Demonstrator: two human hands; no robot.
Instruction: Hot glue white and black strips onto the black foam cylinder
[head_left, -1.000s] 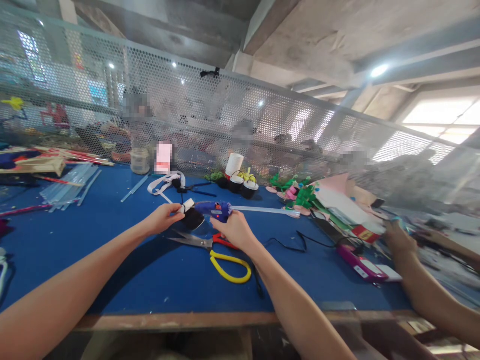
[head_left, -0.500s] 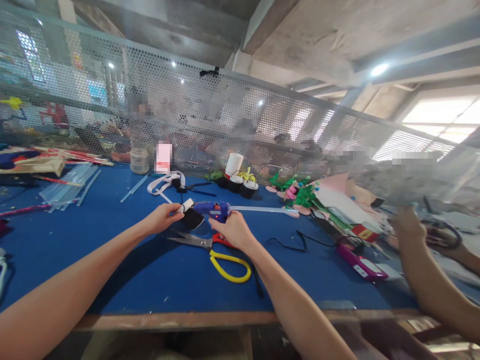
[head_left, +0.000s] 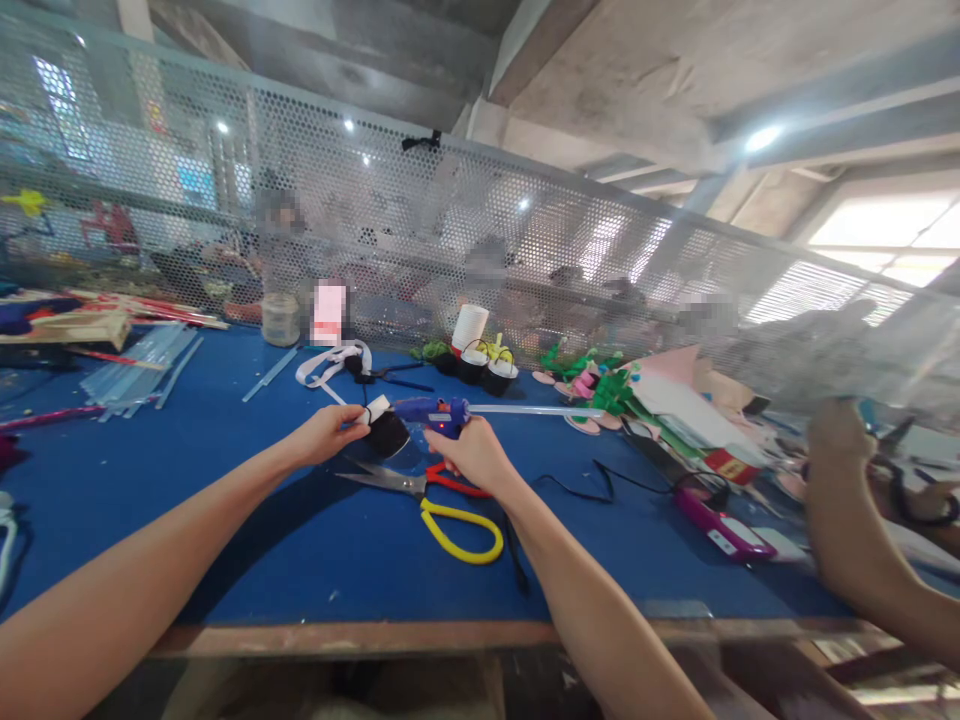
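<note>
My left hand (head_left: 324, 433) pinches a small black piece with a white strip (head_left: 384, 428) just above the blue table (head_left: 225, 500). My right hand (head_left: 474, 455) grips a blue hot glue gun (head_left: 435, 413), its nozzle pointing left at the black piece. A clear glue stick (head_left: 536, 410) juts out of the gun's back toward the right. Scissors with red and yellow handles (head_left: 439, 500) lie on the table under my right hand.
A perforated metal screen (head_left: 450, 240) runs along the table's far side. Clear glue sticks (head_left: 142, 365) lie at the left, black cups and a white roll (head_left: 480, 355) in the middle, green craft parts (head_left: 607, 390) and a pink device (head_left: 720, 530) at the right. Another person's hand (head_left: 844, 440) works at the far right.
My right hand has tilted the glue gun slightly up, keeping its nozzle at the black piece. The other person's hand at the right has lifted off the table and moved right.
</note>
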